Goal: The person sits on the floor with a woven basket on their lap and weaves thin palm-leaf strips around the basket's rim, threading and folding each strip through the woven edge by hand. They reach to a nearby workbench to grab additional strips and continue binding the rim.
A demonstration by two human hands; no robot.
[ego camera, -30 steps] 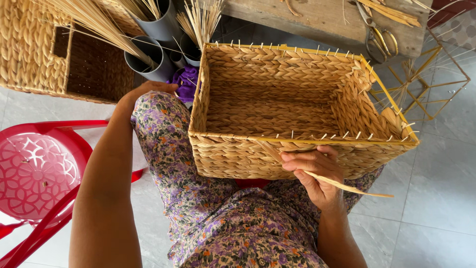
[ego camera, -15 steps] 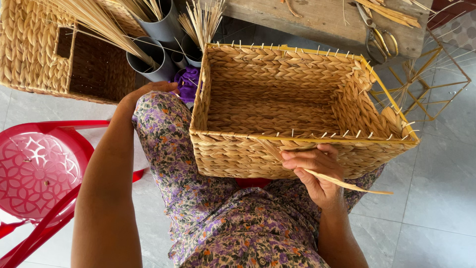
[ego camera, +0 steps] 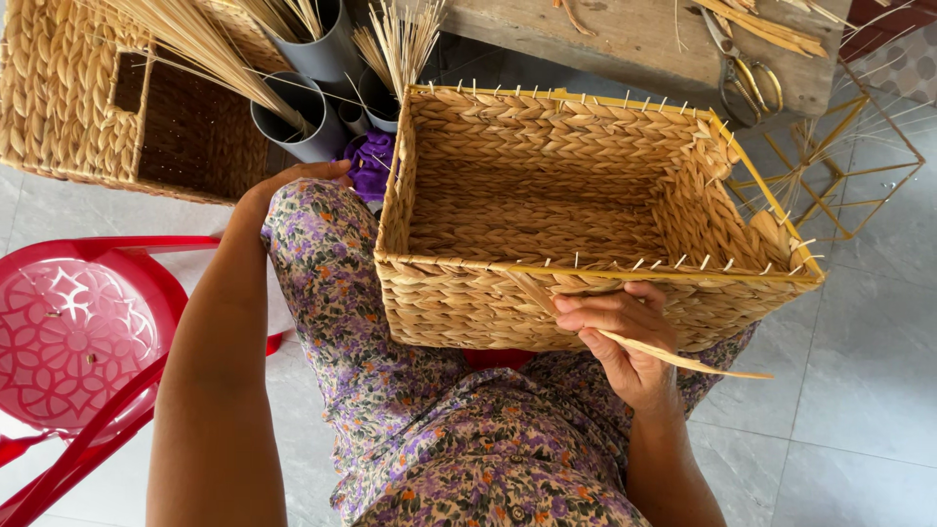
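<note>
My right hand (ego camera: 623,337) is pressed against the near wall of the woven basket (ego camera: 547,195), fingers curled together around a flat dried strand (ego camera: 673,356). The strand runs from the rim of that wall, down under my fingers, and sticks out to the right past my thumb. My left hand (ego camera: 298,181) reaches away to the far side of my knee, mostly hidden behind it; its fingertips rest beside a purple bundle (ego camera: 371,161), and I cannot tell whether it grips anything.

The basket sits across my lap on my flowered dress (ego camera: 390,390), open side up and empty inside. It is rectangular, with a yellow wire frame along its rim and short pale stake ends poking up all around the top edge.

Beyond my left hand stand grey tubes (ego camera: 303,107) holding bunches of dried stalks (ego camera: 195,39), just beside the basket's far left corner. Left of them lies a second, larger woven basket (ego camera: 68,98) with a square opening in its side. A red plastic chair (ego camera: 78,332) stands on the tiled floor at my left. Across the top runs a wooden counter (ego camera: 625,39) with scissors (ego camera: 747,78) and loose strands on it, and a bare yellow wire frame (ego camera: 849,166) stands to the right of the basket.
</note>
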